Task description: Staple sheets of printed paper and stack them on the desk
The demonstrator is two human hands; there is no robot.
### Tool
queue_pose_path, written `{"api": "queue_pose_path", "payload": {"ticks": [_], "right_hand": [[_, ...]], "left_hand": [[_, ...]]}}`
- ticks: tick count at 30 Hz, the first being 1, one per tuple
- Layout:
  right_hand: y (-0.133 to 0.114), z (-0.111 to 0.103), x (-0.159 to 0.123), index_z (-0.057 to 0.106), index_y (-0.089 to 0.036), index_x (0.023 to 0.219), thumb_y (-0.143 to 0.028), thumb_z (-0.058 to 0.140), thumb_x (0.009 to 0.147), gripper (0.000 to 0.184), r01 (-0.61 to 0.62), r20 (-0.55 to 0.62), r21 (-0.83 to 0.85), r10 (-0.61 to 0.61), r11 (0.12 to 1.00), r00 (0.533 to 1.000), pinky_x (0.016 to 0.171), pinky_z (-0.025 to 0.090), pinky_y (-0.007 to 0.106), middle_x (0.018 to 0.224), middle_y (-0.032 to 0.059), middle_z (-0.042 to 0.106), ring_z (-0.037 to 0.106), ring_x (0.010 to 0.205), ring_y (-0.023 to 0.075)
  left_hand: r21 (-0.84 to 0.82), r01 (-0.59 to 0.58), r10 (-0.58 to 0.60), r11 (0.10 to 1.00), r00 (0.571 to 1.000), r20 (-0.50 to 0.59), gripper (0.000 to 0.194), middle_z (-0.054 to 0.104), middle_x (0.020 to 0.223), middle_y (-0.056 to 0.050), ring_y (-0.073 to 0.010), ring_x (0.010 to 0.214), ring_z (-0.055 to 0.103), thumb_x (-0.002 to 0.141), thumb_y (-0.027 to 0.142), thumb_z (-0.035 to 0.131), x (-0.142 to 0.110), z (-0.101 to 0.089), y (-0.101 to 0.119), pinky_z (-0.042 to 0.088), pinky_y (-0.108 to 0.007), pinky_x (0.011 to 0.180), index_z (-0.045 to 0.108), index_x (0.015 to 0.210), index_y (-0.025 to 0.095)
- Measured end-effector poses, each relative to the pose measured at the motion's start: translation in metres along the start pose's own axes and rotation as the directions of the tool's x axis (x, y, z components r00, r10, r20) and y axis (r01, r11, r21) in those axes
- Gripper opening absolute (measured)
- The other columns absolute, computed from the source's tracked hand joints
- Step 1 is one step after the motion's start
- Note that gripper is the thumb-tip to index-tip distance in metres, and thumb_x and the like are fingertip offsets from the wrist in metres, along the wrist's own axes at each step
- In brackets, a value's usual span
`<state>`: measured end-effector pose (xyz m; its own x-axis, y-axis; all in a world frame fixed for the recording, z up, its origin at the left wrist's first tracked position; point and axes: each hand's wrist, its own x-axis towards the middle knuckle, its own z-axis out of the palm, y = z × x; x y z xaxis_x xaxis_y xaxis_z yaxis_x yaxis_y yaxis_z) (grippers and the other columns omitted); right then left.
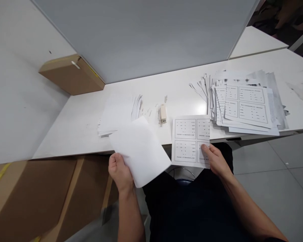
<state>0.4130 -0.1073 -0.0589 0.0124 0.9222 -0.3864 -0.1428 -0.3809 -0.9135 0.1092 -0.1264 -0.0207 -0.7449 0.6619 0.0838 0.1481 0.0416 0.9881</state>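
My left hand is closed on the lower left edge of a blank white sheet of paper, which is tilted over the front of the table. In my right hand a printed sheet with boxed text is pinched between thumb and fingers at its right side. The two sheets come close together at their inner edges; whether they touch I cannot tell. Just beyond them on the table lies a small cream-coloured stapler. To its left rests a stack of white paper, partly covered by my blank sheet.
A large, untidy pile of printed sheets lies on the right of the white table. A grey panel rises along the back. One cardboard box leans at the back left, and larger boxes stand below the table's left front edge.
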Motion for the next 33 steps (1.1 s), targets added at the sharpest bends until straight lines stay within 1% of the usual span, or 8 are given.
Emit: {"api": "queue_pose_path", "payload": {"ticks": [3,9,13,16,19,22,27,33], "right_hand": [[-0.002,0.004,-0.005,0.061,-0.018,0.111,-0.045,0.053,0.083,0.040,0.015,0.050,-0.033,-0.014,0.999,0.999,0.082,0.051,0.040,0.100,0.0069,0.070,0.064,0.092,0.0263],[0.003,0.032,-0.018,0.064,-0.022,0.109,-0.048,0.046,0.086,0.040,-0.076,0.219,-0.006,0.075,0.997,0.973,0.079,0.053,0.041,0.096,0.0071,0.070,0.065,0.090,0.0262],[0.005,0.039,-0.020,0.061,-0.022,0.114,-0.050,0.046,0.085,0.042,-0.045,0.232,-0.062,0.058,0.997,0.971,0.076,0.054,0.039,0.099,0.0072,0.069,0.065,0.088,0.0248],[0.007,0.038,-0.020,0.058,-0.019,0.115,-0.045,0.055,0.081,0.043,0.017,0.256,-0.153,0.023,0.988,0.966,0.075,0.053,0.037,0.102,0.0071,0.069,0.064,0.089,0.0242],[0.006,0.036,-0.019,0.062,-0.017,0.110,-0.042,0.054,0.082,0.039,0.080,0.296,-0.219,-0.012,0.972,0.955,0.072,0.053,0.035,0.098,0.0066,0.069,0.064,0.087,0.0243],[-0.007,0.036,-0.017,0.065,-0.018,0.104,-0.040,0.052,0.083,0.033,0.183,0.341,-0.273,-0.083,0.944,0.937,0.074,0.051,0.035,0.097,0.0058,0.069,0.063,0.088,0.0247],[-0.060,0.048,-0.006,0.067,-0.019,0.095,-0.036,0.052,0.084,0.025,0.434,0.358,-0.303,-0.321,0.848,0.877,0.081,0.049,0.035,0.095,0.0040,0.069,0.063,0.093,0.0237],[-0.096,0.059,0.030,0.067,-0.019,0.100,-0.035,0.054,0.084,0.026,0.601,0.381,-0.224,-0.499,0.767,0.778,0.087,0.047,0.036,0.102,0.0044,0.068,0.061,0.099,0.0226]], "left_hand": [[-0.028,0.126,-0.121,0.992,0.983,0.141,0.027,0.050,0.070,0.003,-0.0106,0.059,0.045,0.081,0.048,0.049,-0.005,0.004,0.000,0.040,-0.022,0.058,0.050,0.082,0.021],[0.270,-0.132,0.054,0.954,0.960,0.276,0.024,0.049,0.064,0.001,-0.0135,0.060,0.045,0.083,0.043,0.047,-0.036,0.038,-0.017,0.036,-0.024,0.059,0.052,0.072,0.023],[0.328,-0.119,-0.012,0.937,0.928,0.372,0.021,0.045,0.055,0.003,-0.0129,0.051,0.040,0.083,0.041,0.048,-0.049,0.050,-0.031,0.033,-0.024,0.052,0.052,0.070,0.025],[0.253,0.004,-0.109,0.968,0.908,0.404,0.022,0.048,0.055,0.003,-0.0122,0.052,0.045,0.081,0.043,0.052,-0.052,0.054,-0.037,0.036,-0.023,0.053,0.054,0.071,0.023],[0.036,0.256,-0.239,0.966,0.831,0.503,0.026,0.063,0.075,-0.001,-0.0146,0.070,0.058,0.079,0.045,0.055,-0.053,0.056,-0.033,0.046,-0.024,0.066,0.060,0.086,0.021],[-0.156,0.347,-0.216,0.925,0.816,0.536,0.033,0.067,0.094,-0.005,-0.0177,0.087,0.062,0.077,0.045,0.058,-0.050,0.056,-0.015,0.048,-0.028,0.079,0.061,0.098,0.020],[-0.270,-0.037,0.135,0.962,0.925,0.355,0.037,0.065,0.100,-0.005,-0.0186,0.097,0.060,0.080,0.047,0.055,-0.032,0.064,0.046,0.045,-0.029,0.089,0.059,0.107,0.022],[-0.230,-0.449,0.498,0.864,0.831,0.247,0.035,0.060,0.097,-0.006,-0.0166,0.096,0.058,0.086,0.047,0.046,-0.004,0.085,0.078,0.044,-0.029,0.088,0.050,0.109,0.020]]}}
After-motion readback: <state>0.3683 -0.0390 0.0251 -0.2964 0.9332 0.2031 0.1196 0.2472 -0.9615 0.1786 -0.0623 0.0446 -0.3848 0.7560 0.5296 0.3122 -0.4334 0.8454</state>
